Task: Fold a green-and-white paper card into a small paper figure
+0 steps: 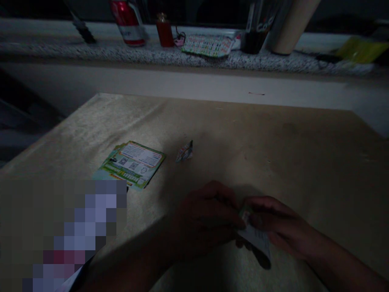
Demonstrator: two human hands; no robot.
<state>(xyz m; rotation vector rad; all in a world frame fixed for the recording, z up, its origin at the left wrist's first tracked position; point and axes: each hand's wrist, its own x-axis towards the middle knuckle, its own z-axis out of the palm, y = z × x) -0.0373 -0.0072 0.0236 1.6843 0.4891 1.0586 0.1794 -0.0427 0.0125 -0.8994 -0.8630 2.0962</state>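
Both hands meet over the front right of the table. Between them is a printed paper leaflet, bent over on itself, its pale side showing and its lower end curling down. My left hand is closed on the leaflet's left edge, fingers pressed together. From the other side my right hand pinches the same sheet, thumb on top. Farther back lies a small folded paper piece with a pointed tip. A stack of green-and-white leaflets rests to its left, slightly fanned out. The light is dim and finger details are dark.
Beyond the tan table, a speckled stone sill carries a red can, a small red bottle, a patterned pouch, a glass of dark drink and a beige cylinder. A pixelated patch covers the lower left.
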